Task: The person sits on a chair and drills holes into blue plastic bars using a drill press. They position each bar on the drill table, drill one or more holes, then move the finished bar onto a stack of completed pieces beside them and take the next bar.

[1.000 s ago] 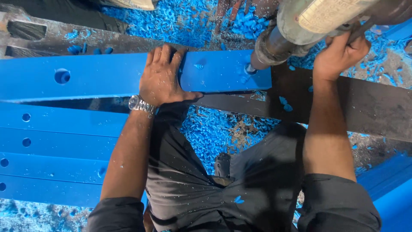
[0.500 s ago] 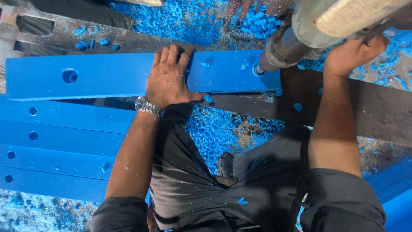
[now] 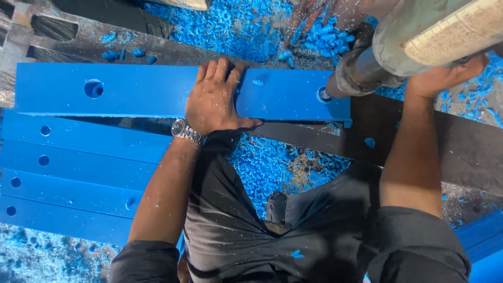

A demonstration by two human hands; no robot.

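Observation:
A long blue plastic bar point(image 3: 131, 94) with a round hole near its left end lies across a dark metal machine bed point(image 3: 450, 152). My left hand point(image 3: 215, 99) lies flat on the bar's middle, fingers spread, with a metal watch on the wrist. My right hand point(image 3: 445, 76) grips the grey body of a large drill point(image 3: 419, 36). The drill's spindle point(image 3: 348, 78) meets the bar at a hole near its right end point(image 3: 325, 95).
Several more blue bars with holes point(image 3: 73, 167) lie stacked at the left. Blue plastic shavings point(image 3: 272, 167) cover the floor and the bed. Another blue piece point(image 3: 482, 241) shows at the lower right. My dark trousers fill the bottom centre.
The view has shifted, so the bar and hands sit slightly lower and to the right in frame. Both hands keep their holds and the drill stays at the bar's right end.

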